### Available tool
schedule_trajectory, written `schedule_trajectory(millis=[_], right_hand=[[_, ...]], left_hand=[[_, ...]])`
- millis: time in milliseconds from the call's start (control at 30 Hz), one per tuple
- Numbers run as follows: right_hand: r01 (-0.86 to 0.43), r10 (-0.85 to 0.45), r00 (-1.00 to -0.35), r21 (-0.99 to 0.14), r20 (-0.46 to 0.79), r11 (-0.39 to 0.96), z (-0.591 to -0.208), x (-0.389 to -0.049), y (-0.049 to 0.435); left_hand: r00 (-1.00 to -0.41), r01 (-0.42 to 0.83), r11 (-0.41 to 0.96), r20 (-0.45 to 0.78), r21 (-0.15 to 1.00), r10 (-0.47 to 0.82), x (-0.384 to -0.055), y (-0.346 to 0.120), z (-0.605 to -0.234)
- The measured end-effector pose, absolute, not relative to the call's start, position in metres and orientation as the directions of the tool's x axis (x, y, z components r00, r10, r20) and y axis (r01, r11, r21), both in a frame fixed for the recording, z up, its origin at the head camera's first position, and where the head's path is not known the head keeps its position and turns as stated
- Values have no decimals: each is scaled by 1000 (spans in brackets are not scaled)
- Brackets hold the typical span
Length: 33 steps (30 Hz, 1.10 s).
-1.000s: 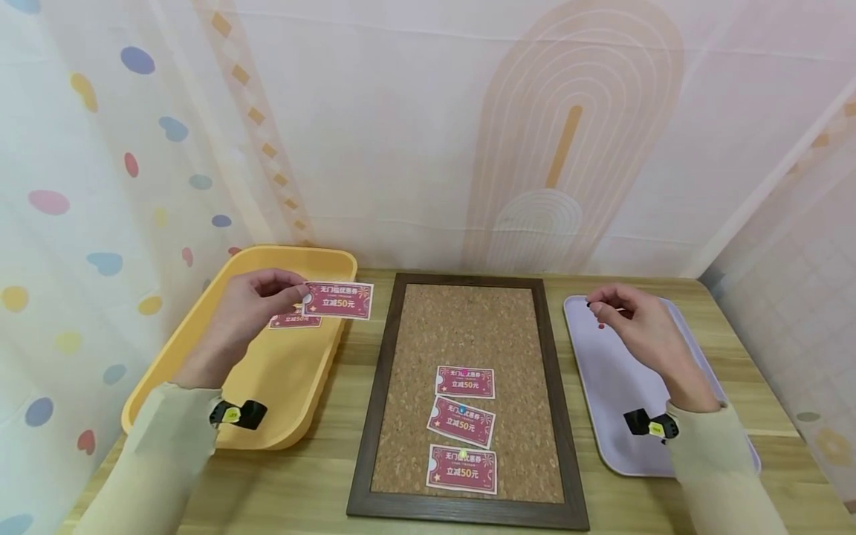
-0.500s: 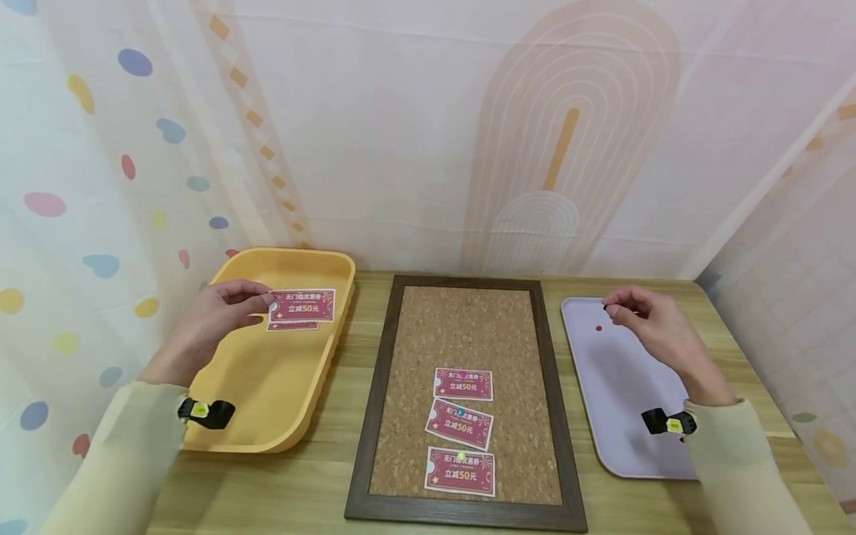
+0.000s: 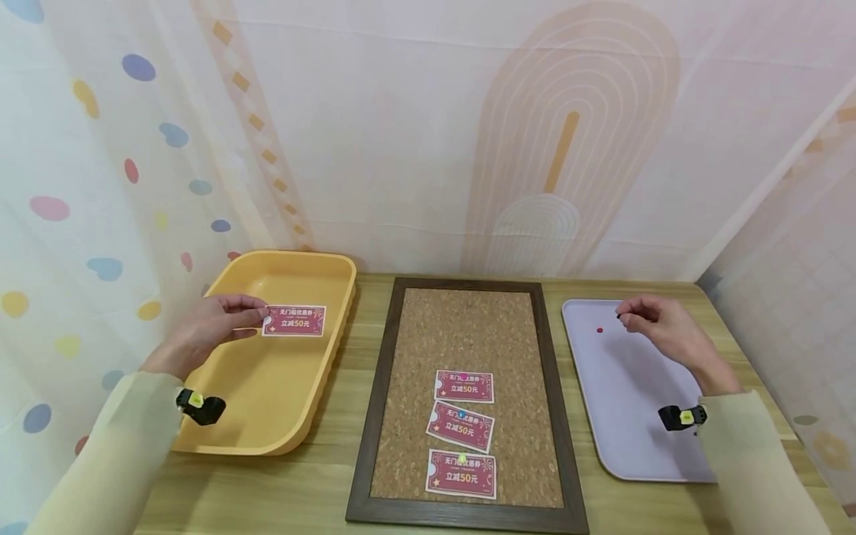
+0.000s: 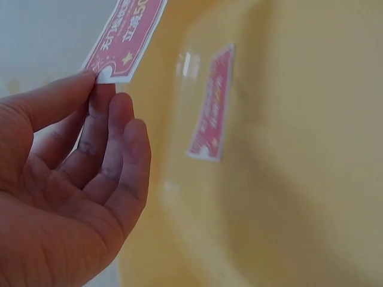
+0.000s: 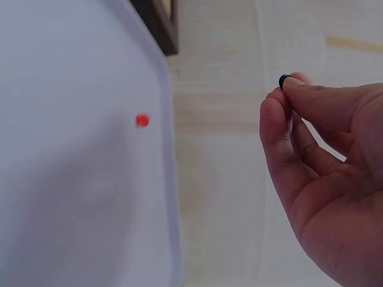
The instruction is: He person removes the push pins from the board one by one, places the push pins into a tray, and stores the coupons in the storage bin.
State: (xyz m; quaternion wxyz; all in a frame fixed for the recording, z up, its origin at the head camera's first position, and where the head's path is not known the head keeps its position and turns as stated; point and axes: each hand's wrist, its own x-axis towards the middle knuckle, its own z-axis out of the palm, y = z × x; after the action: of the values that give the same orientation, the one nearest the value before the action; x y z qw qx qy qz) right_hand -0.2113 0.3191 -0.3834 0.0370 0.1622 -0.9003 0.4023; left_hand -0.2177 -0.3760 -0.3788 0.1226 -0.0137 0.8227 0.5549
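Note:
My left hand [image 3: 212,327] pinches a pink coupon [image 3: 294,321] by its left end, over the yellow tray [image 3: 267,394]. A second coupon [image 4: 212,107] lies in that tray in the left wrist view, hidden in the head view behind the held one. Above the lilac tray [image 3: 642,431], my right hand [image 3: 672,338] pinches a small black pushpin [image 5: 284,81] between thumb and fingertips; only its dark end shows. One red pushpin [image 3: 600,330] lies in the lilac tray, left of this hand. Neither hand touches the framed cork board [image 3: 461,327] between the trays.
Three coupons are on the board's lower half: an upper coupon [image 3: 464,387], a tilted middle coupon [image 3: 461,427] and a lower coupon [image 3: 461,475]. Each has a coloured pin near its top. A patterned curtain [image 3: 401,134] hangs behind the wooden table [image 3: 307,490].
My left hand has moved left and slightly down with its coupon, now covering the coupon in the tray. The right hand has shifted right, away from the red pin, still pinching the black pushpin.

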Motion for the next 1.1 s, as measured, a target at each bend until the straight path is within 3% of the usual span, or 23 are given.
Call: schedule_trajectory(millis=[367, 800, 1100], right_hand=[[-228, -245, -966, -700, 78, 677, -398, -219, 336], [-265, -297, -951, -733, 91, 626, -422, -232, 338], [-231, -303, -953, -713, 28, 662, -427, -237, 332]], left_hand=[[-936, -211, 426, -307, 880, 172, -228, -386, -401], [-917, -288, 419, -374, 861, 139, -231, -393, -411], [-911, -303, 459, -396, 835, 118, -233, -393, -413]])
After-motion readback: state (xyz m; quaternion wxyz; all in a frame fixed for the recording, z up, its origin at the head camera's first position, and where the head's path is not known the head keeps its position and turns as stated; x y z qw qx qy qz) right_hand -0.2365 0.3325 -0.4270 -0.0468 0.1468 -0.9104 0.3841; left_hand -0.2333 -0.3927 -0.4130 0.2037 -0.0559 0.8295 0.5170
